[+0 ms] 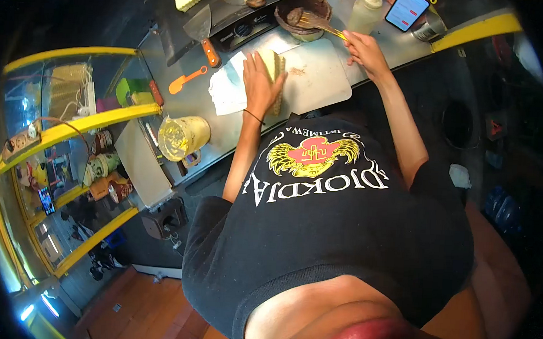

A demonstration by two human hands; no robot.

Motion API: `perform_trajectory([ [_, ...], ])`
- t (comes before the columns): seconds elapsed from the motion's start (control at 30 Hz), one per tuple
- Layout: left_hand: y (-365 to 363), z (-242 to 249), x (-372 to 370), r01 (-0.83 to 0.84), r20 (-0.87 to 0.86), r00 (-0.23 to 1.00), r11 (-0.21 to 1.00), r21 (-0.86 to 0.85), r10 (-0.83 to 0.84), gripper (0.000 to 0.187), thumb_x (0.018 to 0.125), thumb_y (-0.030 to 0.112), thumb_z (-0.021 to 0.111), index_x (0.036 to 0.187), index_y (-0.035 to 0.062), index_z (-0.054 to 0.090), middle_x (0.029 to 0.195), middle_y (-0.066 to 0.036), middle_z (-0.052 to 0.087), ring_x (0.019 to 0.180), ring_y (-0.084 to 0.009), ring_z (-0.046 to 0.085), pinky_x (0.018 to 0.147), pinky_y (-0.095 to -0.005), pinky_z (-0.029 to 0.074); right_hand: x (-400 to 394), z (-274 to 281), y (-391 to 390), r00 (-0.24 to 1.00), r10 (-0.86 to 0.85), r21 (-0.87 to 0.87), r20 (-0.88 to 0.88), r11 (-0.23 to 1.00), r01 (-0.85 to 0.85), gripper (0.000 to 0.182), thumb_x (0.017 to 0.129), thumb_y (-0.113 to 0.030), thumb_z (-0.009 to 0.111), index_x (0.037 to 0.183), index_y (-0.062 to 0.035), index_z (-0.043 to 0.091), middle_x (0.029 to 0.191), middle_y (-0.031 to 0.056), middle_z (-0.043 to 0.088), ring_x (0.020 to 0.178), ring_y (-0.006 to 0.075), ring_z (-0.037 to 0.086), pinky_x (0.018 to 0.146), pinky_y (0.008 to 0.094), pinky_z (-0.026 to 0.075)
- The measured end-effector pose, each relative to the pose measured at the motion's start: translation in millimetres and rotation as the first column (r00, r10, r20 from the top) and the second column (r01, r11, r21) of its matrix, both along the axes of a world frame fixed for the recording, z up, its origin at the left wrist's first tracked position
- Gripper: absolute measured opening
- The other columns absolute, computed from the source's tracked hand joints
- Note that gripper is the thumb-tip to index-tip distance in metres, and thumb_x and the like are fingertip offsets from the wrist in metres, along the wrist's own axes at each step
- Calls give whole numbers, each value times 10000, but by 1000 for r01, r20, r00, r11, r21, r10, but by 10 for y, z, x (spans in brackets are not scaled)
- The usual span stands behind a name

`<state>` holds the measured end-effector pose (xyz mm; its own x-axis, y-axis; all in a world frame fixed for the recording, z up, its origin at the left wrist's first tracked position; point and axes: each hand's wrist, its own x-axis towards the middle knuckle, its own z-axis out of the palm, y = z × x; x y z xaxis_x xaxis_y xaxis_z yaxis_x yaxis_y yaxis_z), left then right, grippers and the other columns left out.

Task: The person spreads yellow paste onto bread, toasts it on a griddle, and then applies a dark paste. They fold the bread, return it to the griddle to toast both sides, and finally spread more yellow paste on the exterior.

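Note:
On the white cutting board (316, 73) stands a pale yellow slab with a browned side (278, 68), like bread or cake. My left hand (260, 83) rests on it, fingers on its top and thumb along its side. White paper (226, 93) lies beneath and left of that hand. My right hand (365, 51) is closed on the handle of a spatula (316, 26), whose blade is in a bowl (286, 14) of brown paste. A lump of the paste sits by the blade.
An orange-handled scraper (199, 27), an orange spatula (188, 80) and a yellow-smeared jug (193, 135) are at the left. Behind is a black stove (248, 27). A capped bottle (366, 12), a phone (407, 9) and a tin (430, 27) stand or lie at the right.

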<state>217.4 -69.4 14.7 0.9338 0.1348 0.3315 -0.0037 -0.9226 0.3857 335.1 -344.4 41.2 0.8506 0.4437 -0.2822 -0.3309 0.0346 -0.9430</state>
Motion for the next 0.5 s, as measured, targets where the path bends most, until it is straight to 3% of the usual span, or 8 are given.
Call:
perform_trajectory([
  [0.1, 62, -64, -211, -33, -59, 997, 995, 93, 39, 730, 805, 253, 696, 1387, -76, 402, 1434, -299, 380, 1323, -382, 404, 1106, -425, 326, -215, 65, -41, 1000, 15, -2, 17, 1000, -15, 331, 991, -361, 540, 806, -87, 526, 552, -91, 335, 425, 16, 298, 491, 212, 409],
  [0.17, 315, -146, -142, 1, -9, 1000, 913, -407, -5, 677, 834, 226, 685, 1387, -57, 415, 1398, -276, 442, 1295, -355, 451, 1090, -419, 354, -361, 91, -10, 998, 31, 27, 52, 999, -32, 332, 969, -340, 586, 787, -65, 556, 549, -88, 348, 433, 19, 319, 453, 211, 379],
  [0.2, 403, -173, -147, -9, -18, 1000, 618, -786, -9, 611, 869, 178, 657, 1389, -41, 422, 1320, -209, 540, 1197, -308, 552, 1015, -387, 440, -428, 142, 17, 995, 74, 14, 61, 997, -75, 307, 962, -307, 604, 783, -59, 571, 562, -79, 381, 446, 17, 344, 459, 209, 391],
  [0.23, 481, 19, -193, -158, -172, 985, 282, -946, -24, 514, 919, 153, 588, 1376, -30, 440, 1230, -150, 605, 1085, -256, 624, 928, -359, 509, -458, 150, 77, 993, 99, 14, 62, 995, -100, 307, 962, -307, 604, 783, -59, 571, 562, -79, 381, 446, 17, 344, 459, 209, 391],
  [0.3, 795, -84, -331, -189, -168, 980, -237, -953, -107, 465, 945, 174, 538, 1361, -17, 456, 1205, -145, 618, 1042, -236, 643, 886, -369, 535, -547, 118, 218, 972, 209, -1, 109, 978, -210, 294, 960, -288, 606, 786, -52, 591, 584, -61, 426, 467, 19, 385, 468, 209, 406],
  [0.37, 875, -195, -481, -181, -151, 982, -347, -920, -110, 436, 992, 248, 463, 1348, -4, 466, 1243, -151, 605, 1076, -252, 632, 922, -393, 525, -584, 40, 396, 954, 251, -49, 165, 968, -247, 290, 958, -281, 605, 793, -42, 608, 599, -49, 453, 493, 33, 438, 475, 211, 424],
  [0.43, 902, -313, -575, -74, -20, 995, -621, -780, -94, 450, 1017, 298, 420, 1348, -2, 466, 1272, -155, 595, 1107, -274, 622, 958, -411, 509, -613, -14, 615, 905, 287, -146, 315, 956, -253, 287, 953, -269, 608, 807, -22, 610, 585, -25, 460, 512, 57, 461, 486, 247, 418],
  [0.5, 912, -442, -630, -43, 12, 996, -624, -780, -84, 461, 1030, 327, 385, 1340, -2, 477, 1283, -157, 591, 1133, -286, 610, 984, -427, 494, -635, -33, 800, 833, 307, -234, 460, 947, -220, 266, 962, -236, 590, 833, -6, 625, 604, -27, 450, 544, 54, 463, 493, 239, 407],
])
